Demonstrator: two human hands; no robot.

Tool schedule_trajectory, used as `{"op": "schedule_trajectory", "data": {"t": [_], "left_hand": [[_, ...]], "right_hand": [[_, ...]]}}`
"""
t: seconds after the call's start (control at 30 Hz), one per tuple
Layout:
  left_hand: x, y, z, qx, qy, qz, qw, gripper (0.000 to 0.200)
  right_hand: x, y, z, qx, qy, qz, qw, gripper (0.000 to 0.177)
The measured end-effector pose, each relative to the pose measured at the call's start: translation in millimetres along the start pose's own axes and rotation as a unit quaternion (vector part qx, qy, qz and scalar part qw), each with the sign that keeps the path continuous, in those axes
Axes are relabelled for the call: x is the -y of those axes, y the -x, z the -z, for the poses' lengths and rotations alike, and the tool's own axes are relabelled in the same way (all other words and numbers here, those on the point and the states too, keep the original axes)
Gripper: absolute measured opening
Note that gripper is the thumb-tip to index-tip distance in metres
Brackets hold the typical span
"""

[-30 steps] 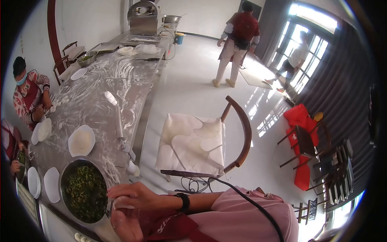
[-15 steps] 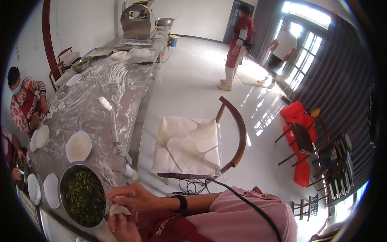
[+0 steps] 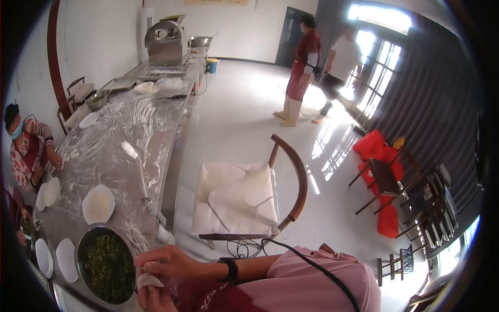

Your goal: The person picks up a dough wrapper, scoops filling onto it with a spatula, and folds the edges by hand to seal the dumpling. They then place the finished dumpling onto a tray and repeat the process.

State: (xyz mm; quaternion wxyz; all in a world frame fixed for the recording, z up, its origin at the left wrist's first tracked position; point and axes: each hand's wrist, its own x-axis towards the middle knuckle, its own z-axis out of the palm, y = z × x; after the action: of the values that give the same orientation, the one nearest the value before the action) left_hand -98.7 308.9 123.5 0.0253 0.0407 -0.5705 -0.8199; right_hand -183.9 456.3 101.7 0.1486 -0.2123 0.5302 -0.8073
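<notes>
A pale, folded dumpling (image 3: 150, 281) is held between my two hands beside the bowl's rim. My right hand (image 3: 170, 263), above a black wristband, pinches the dumpling's upper edge with bent fingers. From below, my left hand (image 3: 156, 300) grips it, its palm partly cut off by the frame edge. Just left of both hands stands a metal bowl (image 3: 79, 255) of chopped green filling (image 3: 106, 265). Farther up the table, a white plate (image 3: 110, 208) carries a stack of round dough wrappers (image 3: 97, 206).
A rolling pin (image 3: 141, 179) lies along the floured metal table (image 3: 112, 151). White plates (image 3: 66, 260) sit left of the bowl. A co-worker (image 3: 31, 151) works across the table. A padded chair (image 3: 236, 200) stands nearby; two people (image 3: 301, 67) stand farther off.
The view has shifted slightly. My hands stay on the dumpling, whose rim shows more folded. The co-worker's hand has moved over the dough pieces, and the person in white has moved closer to the other standing person.
</notes>
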Motion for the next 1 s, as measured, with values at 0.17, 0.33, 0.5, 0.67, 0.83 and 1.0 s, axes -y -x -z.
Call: {"op": "schedule_trajectory", "data": {"t": [0.17,0.33,0.5,0.67,0.83,1.0], "left_hand": [[1.0,1.2,0.7,0.01,0.154,0.038,0.987,0.026],[4.3,3.9,8.6,0.016,0.119,0.006,0.993,0.023],[2.9,7.9,12.6,0.015,0.15,0.012,0.989,0.023],[5.9,9.6,15.2,0.028,0.178,0.001,0.984,0.021],[-0.1,10.6,10.2,0.019,0.154,-0.006,0.988,0.018],[-4.5,10.2,10.3,0.025,-0.145,-0.126,0.981,0.017]], "right_hand": [[11.3,2.6,-7.4,-0.034,0.052,0.027,0.998,0.031],[11.0,2.5,-10.1,-0.024,0.087,0.049,0.995,0.03],[6.7,3.6,-15.6,-0.015,0.066,0.054,0.996,0.032],[1.7,3.3,-16.9,-0.001,0.076,0.069,0.995,0.034],[1.6,3.5,-17.2,-0.003,0.081,0.079,0.994,0.033],[-1.6,3.6,-16.3,-0.007,0.079,0.084,0.993,0.03]]}}
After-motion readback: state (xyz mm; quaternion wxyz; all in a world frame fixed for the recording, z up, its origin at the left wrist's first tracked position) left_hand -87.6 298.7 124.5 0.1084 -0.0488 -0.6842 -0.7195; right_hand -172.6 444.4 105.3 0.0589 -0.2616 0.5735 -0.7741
